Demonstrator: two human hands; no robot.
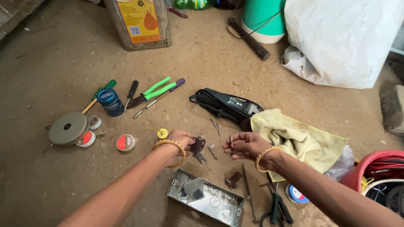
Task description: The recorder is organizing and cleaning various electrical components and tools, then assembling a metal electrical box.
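My left hand (180, 141) grips a small dark metal bracket (197, 145) low over the dirt floor. A bangle circles that wrist. My right hand (244, 145) is closed around a small screw-like piece (230, 138) held between the fingertips, a short gap to the right of the bracket. Under the hands lie loose screws (216, 124) and a second small bracket (232, 180). A grey metal box (206, 199) lies open just in front of me.
A black power tool (225, 105) lies partly under a yellow cloth (299, 141). Green-handled pliers (149, 94), screwdrivers, tape rolls (125, 143) and a round tin (68, 128) sit left. A red tub (374, 168) of wires stands right; an oil can, bucket and white sack stand behind.
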